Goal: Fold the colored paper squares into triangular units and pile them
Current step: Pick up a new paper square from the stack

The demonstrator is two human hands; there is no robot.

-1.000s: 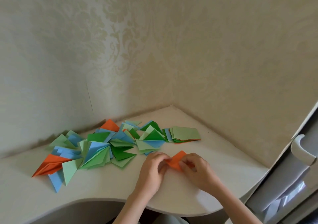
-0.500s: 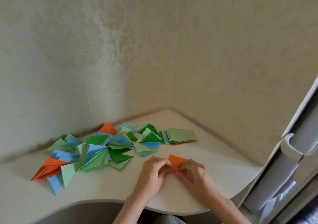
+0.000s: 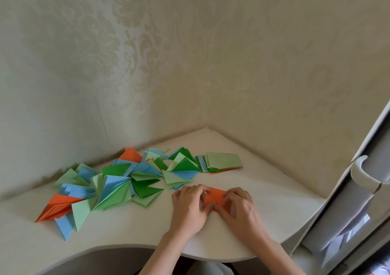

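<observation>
Left hand (image 3: 190,206) and right hand (image 3: 239,208) both press curled fingers onto the orange paper (image 3: 214,197), pinning it flat on the counter (image 3: 130,228). Thin and light, it will likely crease easily and slide; hold its edges. Left of the paper lies the pile (image 3: 118,181); beyond the paper, the stack (image 3: 221,161).

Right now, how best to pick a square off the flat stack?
Pinch the top sheet of the stack at its right edge, coming from the right. That side faces bare desk; the folded pile crowds its left.
</observation>
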